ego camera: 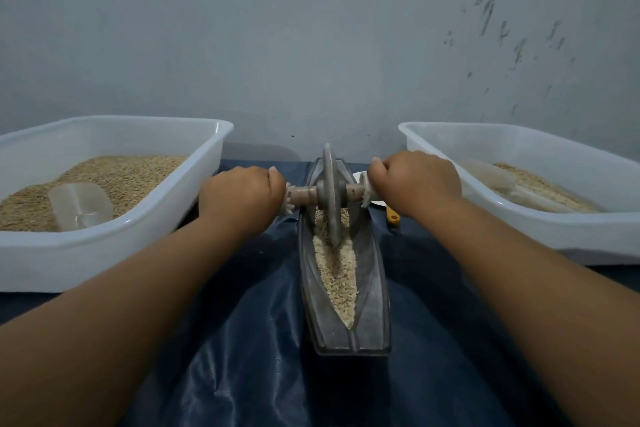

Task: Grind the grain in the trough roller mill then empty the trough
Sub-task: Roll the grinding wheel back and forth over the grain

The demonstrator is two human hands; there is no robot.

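Both forearms reach forward; left hand (242,196) and right hand (420,180) each clench the wooden axle (301,195) of the grey metal disc roller (329,191). It stands in the grey boat-shaped trough (375,291) on dark cloth (242,340). Pale grain (337,274) looks partly crushed; grinding appears unfinished, emptying undone. White tubs (114,236) flank it.

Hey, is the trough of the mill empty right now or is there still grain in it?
Not empty. A strip of pale grain lies along the bottom of the trough, under and in front of the upright grinding wheel.
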